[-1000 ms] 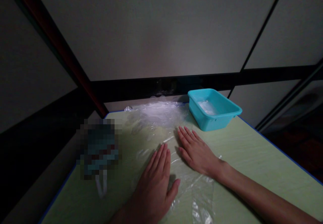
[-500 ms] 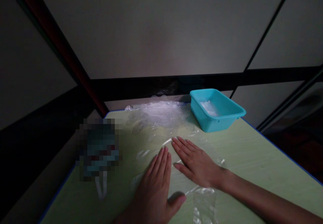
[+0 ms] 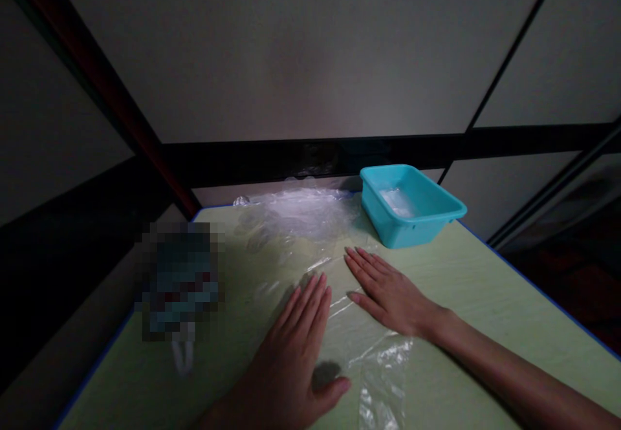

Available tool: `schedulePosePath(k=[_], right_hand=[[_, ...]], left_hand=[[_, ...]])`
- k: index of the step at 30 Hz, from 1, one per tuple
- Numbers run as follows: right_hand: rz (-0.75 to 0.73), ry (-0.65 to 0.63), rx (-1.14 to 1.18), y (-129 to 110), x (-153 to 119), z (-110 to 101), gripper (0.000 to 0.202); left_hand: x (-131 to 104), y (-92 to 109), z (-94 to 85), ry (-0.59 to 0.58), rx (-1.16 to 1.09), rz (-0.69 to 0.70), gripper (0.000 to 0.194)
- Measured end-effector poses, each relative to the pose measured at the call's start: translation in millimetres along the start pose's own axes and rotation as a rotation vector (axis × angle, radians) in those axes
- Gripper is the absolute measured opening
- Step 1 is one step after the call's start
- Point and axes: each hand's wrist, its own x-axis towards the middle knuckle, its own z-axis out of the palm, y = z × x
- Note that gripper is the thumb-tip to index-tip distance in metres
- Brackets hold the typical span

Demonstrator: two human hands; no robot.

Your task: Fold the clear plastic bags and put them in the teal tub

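My left hand [image 3: 295, 344] lies palm down with fingers stretched forward and thumb out to the side. It rests on a thin, clear plastic piece [image 3: 381, 378] spread over the table, whose exact kind is hard to make out. Just to the right, my right hand [image 3: 388, 293] is also flat, fingers extended and pointing up-left, pressing on the same plastic near its right side. Beyond the fingertips is a pile of crumpled see-through plastic [image 3: 305, 213], with rounded finger-like ends that look like disposable gloves. Neither hand grips anything.
A turquoise plastic basin [image 3: 412, 223] stands at the back right with a whitish clear packet [image 3: 398, 202] inside. At the left edge is a blurred-out item [image 3: 182, 281] with a white strap. The pale green table [image 3: 485, 313] has blue edging and meets a panelled wall.
My right hand has slid right and slightly away, widening the gap between the hands. My left hand stays nearly in place, its fingers a little more spread. The view has shifted slightly.
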Motion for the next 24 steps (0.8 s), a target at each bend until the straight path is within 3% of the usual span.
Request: schedulePosePath(k=[3,6,7,11,16,24], right_hand=[[0.007,0.018,0.011,-1.5,0.9,0.3,0.061],[0.030,0.009,0.011,-2.5,2.5,-2.8,0.063],[0.035,0.007,0.011,-2.7,2.9,-4.7,0.063],[0.017,0.024,0.023,-4.3,3.0,-14.5,0.062],[-0.053,-0.021,0.064,-18.7,-0.9,-24.0,0.059],[-0.176,-0.163,0.206,-47.1,-9.5,-21.4,0.060]], left_hand=[[5.0,8.7,-7.3,0.009,-0.041,0.223,0.082],[7.6,24.2,-4.8,0.071,-0.019,0.394,0.041],[7.6,29.6,-2.9,0.083,-0.011,0.446,0.035],[6.0,43.3,-0.1,0.006,0.008,0.560,0.031],[6.4,41.3,-4.6,-0.104,0.015,0.676,0.031],[6.6,37.9,0.1,-0.136,-0.107,0.646,0.030]])
